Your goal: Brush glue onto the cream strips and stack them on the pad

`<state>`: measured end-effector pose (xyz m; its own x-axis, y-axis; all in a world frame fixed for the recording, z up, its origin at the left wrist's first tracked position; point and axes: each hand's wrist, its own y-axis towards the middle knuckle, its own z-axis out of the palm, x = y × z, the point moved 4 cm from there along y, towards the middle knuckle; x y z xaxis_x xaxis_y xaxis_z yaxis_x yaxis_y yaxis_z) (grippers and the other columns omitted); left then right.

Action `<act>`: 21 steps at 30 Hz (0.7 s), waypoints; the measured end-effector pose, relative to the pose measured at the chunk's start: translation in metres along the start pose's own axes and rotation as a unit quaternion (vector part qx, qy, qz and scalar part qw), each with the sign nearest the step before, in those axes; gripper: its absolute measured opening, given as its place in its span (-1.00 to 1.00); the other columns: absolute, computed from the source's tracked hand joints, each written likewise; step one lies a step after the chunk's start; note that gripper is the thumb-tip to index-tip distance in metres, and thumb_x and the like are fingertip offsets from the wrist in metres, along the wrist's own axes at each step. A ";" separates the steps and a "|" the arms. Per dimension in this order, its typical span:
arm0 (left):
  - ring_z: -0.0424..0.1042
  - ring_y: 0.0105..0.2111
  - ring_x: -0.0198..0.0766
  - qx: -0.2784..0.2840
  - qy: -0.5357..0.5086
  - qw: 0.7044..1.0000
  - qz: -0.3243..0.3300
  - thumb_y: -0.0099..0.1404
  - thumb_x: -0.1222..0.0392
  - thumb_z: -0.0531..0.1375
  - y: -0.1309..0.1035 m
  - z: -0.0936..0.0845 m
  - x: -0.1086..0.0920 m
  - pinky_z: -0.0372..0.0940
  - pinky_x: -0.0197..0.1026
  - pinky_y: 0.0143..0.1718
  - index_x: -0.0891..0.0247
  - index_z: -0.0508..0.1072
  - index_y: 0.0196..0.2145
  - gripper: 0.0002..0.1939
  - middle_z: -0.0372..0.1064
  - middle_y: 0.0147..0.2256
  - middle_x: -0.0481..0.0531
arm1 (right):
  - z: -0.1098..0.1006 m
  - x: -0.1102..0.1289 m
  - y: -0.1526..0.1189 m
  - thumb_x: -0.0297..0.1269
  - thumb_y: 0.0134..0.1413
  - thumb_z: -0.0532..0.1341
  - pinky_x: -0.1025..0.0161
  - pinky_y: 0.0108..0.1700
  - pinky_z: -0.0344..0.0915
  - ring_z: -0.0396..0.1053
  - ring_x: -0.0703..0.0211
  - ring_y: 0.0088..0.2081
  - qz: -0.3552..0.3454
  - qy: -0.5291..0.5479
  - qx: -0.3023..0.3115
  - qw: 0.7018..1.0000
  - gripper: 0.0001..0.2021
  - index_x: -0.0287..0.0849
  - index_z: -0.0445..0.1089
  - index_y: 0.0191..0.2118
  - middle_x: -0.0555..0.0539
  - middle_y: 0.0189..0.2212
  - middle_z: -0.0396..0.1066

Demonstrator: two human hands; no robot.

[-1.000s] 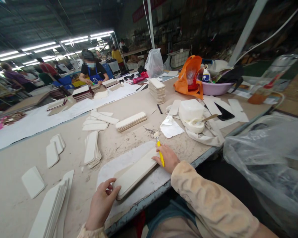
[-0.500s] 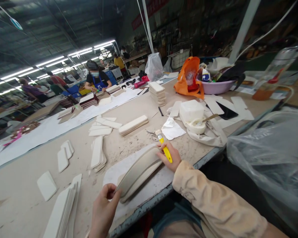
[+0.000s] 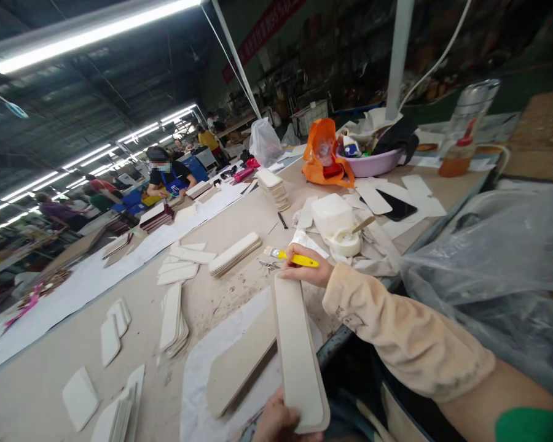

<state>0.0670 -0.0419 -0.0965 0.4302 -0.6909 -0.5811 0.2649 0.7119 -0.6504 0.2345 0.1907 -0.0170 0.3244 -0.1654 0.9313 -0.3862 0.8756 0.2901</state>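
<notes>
A long pale panel with rounded corners (image 3: 298,350) is raised between my two hands. My right hand (image 3: 308,265) grips its far end and also holds a yellow-handled brush (image 3: 299,258), bristles pointing left. At the near end, my left hand (image 3: 279,420) is closed on the panel's lower left corner, partly blurred. Another beige panel (image 3: 239,362) lies on a white sheet (image 3: 196,380) to the left, partly behind the raised one. Small metal scissors (image 3: 270,265) rest just beyond the brush.
Stacks of pale strips (image 3: 235,253) lie across the table (image 3: 138,294). A white container (image 3: 334,215), a phone (image 3: 396,205), an orange bag (image 3: 325,153) and a purple basin (image 3: 373,163) are beyond my right hand. A co-worker (image 3: 168,175) is at the far side.
The panel, bowed above the other one before, is now lifted clear, straighter and turned upright to the right. My left hand has moved right and nearer; the brush now lies more level.
</notes>
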 end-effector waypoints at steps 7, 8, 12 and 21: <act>0.54 -0.45 -0.06 -0.028 0.041 0.998 0.031 0.01 0.02 0.38 0.029 0.033 0.010 0.42 -0.11 -0.36 0.37 0.57 -0.28 -0.61 0.53 -0.47 0.23 | -0.016 -0.017 -0.002 -0.15 -0.22 0.40 0.34 -0.38 0.15 0.18 0.34 -0.49 0.016 0.002 0.011 1.000 -0.58 -0.11 0.15 -0.33 0.17 -0.53 0.26; 0.54 -0.45 -0.05 -0.032 0.043 0.998 0.030 0.00 0.02 0.39 0.032 0.036 0.012 0.42 -0.10 -0.35 0.37 0.57 -0.28 -0.61 0.53 -0.47 0.23 | -0.019 -0.018 -0.002 -0.15 -0.22 0.40 0.34 -0.39 0.14 0.17 0.34 -0.49 0.015 0.000 0.007 1.000 -0.58 -0.11 0.15 -0.33 0.17 -0.53 0.26; 0.54 -0.44 -0.03 -0.031 0.048 0.998 0.031 -0.02 0.02 0.40 0.035 0.041 0.013 0.41 -0.09 -0.34 0.39 0.57 -0.26 -0.58 0.54 -0.47 0.21 | -0.026 -0.021 0.002 -0.13 -0.23 0.40 0.34 -0.40 0.13 0.17 0.34 -0.49 0.011 -0.026 0.005 1.000 -0.58 -0.11 0.17 -0.33 0.17 -0.53 0.26; 0.54 -0.35 -0.05 -0.029 0.081 0.994 0.067 0.06 0.05 0.36 0.027 0.050 0.000 0.41 -0.11 -0.31 0.40 0.55 -0.19 -0.59 0.55 -0.39 0.19 | -0.029 -0.019 0.002 -0.10 -0.19 0.38 0.34 -0.42 0.09 0.14 0.34 -0.51 0.018 -0.066 -0.001 0.998 -0.59 -0.11 0.15 -0.32 0.17 -0.54 0.26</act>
<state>0.1170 -0.0169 -0.0897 0.3132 -0.6043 -0.7326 0.1626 0.7942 -0.5856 0.2527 0.2085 -0.0400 0.1937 -0.1926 0.9620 -0.3930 0.8832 0.2560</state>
